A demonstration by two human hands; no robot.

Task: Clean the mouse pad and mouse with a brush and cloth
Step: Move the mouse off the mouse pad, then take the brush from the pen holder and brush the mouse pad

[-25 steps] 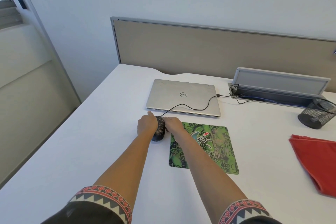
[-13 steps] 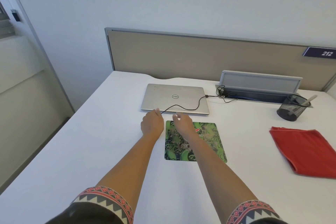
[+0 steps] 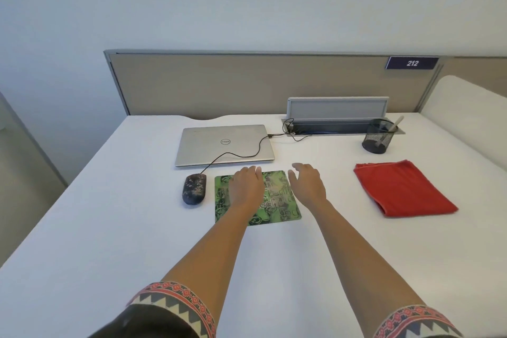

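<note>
The green patterned rectangular mouse pad (image 3: 277,200) lies in the middle of the white desk (image 3: 109,228). The dark speckled wired mouse (image 3: 194,189) sits just beside it at 9 o'clock, with its long axis toward 12 o'clock.

The left hand (image 3: 247,186) is over the pad, fingers straight and together, holding nothing. Whether it presses the pad I cannot tell. The right hand (image 3: 307,184) is at the pad's right edge, fingers relaxed and a little apart, also empty.

From this hand the folded red cloth (image 3: 403,191) lies at 3 o'clock, well apart. At 2 o'clock is the black mesh cup (image 3: 377,140) with a pale handle (image 3: 396,124), probably the brush. I judge the right hand nearer to both tools.
</note>
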